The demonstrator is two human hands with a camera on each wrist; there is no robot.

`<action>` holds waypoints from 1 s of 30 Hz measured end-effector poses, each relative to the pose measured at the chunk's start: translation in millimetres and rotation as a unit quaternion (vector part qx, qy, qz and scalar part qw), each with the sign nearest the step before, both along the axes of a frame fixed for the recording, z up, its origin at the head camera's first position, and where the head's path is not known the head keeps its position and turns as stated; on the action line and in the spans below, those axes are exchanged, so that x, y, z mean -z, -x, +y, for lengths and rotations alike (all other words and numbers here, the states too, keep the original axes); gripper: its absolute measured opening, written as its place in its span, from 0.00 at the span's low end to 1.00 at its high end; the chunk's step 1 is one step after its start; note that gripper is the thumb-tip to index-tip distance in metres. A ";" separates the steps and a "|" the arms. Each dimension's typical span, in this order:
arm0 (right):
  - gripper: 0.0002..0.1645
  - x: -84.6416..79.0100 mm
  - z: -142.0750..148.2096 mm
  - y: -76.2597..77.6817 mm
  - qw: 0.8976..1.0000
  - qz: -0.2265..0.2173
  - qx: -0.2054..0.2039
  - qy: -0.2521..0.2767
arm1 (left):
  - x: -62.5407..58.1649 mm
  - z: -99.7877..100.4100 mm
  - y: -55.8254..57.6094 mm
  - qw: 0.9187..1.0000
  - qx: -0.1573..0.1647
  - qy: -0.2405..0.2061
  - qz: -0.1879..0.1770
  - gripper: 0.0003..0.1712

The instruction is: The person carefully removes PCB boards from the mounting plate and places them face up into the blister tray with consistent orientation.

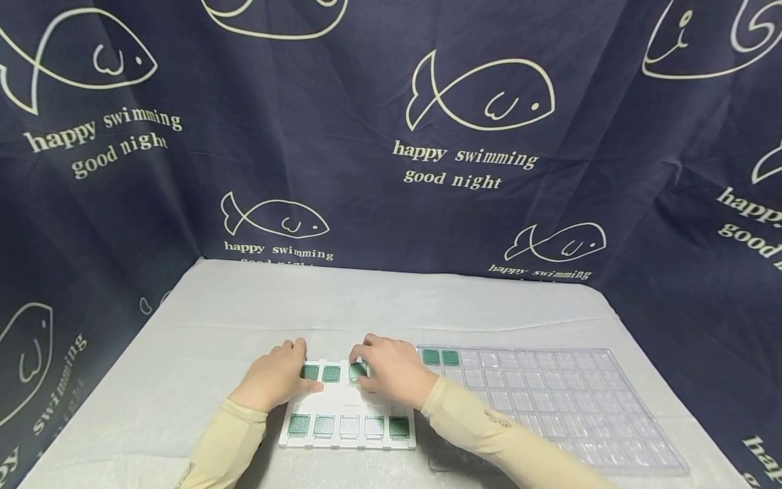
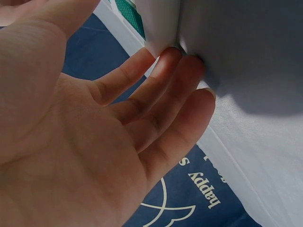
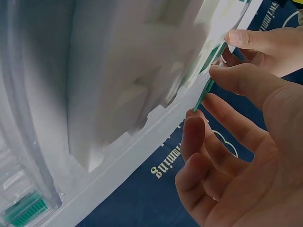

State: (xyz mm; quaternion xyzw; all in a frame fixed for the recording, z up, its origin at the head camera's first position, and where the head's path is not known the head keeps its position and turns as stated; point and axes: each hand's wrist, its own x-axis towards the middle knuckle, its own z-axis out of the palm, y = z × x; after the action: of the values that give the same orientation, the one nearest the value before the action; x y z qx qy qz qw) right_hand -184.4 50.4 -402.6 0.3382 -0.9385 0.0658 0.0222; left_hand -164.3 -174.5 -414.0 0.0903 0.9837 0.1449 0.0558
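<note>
A white holder tray (image 1: 332,399) lies on the table with small green circuit boards in two rows, such as one board (image 1: 298,426) at the front left. My left hand (image 1: 275,375) holds the tray's left side, thumb on top; in the left wrist view its fingertips (image 2: 191,71) touch the side wall. Between thumb and fingers, my right hand (image 1: 391,367) pinches a green circuit board (image 3: 204,94) at the tray's back row. That board is tilted in the head view, and the fingers partly cover it.
Right of the white tray lies a clear plastic compartment tray (image 1: 550,401). Two green boards (image 1: 431,356) sit in its back left compartments. My right forearm crosses over its near left part. A dark blue curtain (image 1: 366,136) hangs behind the white-covered table (image 1: 244,299).
</note>
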 end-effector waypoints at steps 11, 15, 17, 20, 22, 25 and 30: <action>0.17 -6.3 14.4 -4.1 1.000 0.004 0.007 0.021 | 1.3 -0.4 -0.5 1.000 -0.001 -0.008 0.004 0.38; 0.16 -7.7 21.1 -4.9 0.999 0.008 0.012 0.034 | 1.4 -0.5 -0.3 1.000 -0.002 -0.009 0.003 0.38; 0.16 -7.9 24.9 -5.4 0.999 0.010 0.012 0.043 | 1.8 -0.5 -0.5 1.000 -0.003 -0.010 0.002 0.39; 0.16 -7.5 30.7 -5.7 0.998 0.012 0.015 0.052 | 3.0 -0.8 -0.4 1.000 -0.002 -0.009 0.002 0.39; 0.15 -7.4 34.4 -5.7 0.998 0.009 0.017 0.055 | 3.2 -0.8 -0.4 1.000 -0.001 -0.008 0.003 0.39; 0.15 -7.1 39.4 -5.2 0.998 0.005 0.024 0.056 | 3.9 -0.8 0.1 1.000 -0.001 -0.007 0.002 0.39; 0.15 -7.1 47.1 -4.3 0.998 0.011 0.032 0.056 | 3.9 -0.7 0.8 1.000 -0.002 -0.008 0.001 0.38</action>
State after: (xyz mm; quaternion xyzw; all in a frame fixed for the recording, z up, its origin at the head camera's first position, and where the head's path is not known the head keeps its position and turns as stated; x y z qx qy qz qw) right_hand -180.1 97.5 -395.5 0.3068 -0.9434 0.1144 0.0532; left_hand -165.2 -175.2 -417.9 0.0893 0.9827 0.1528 0.0537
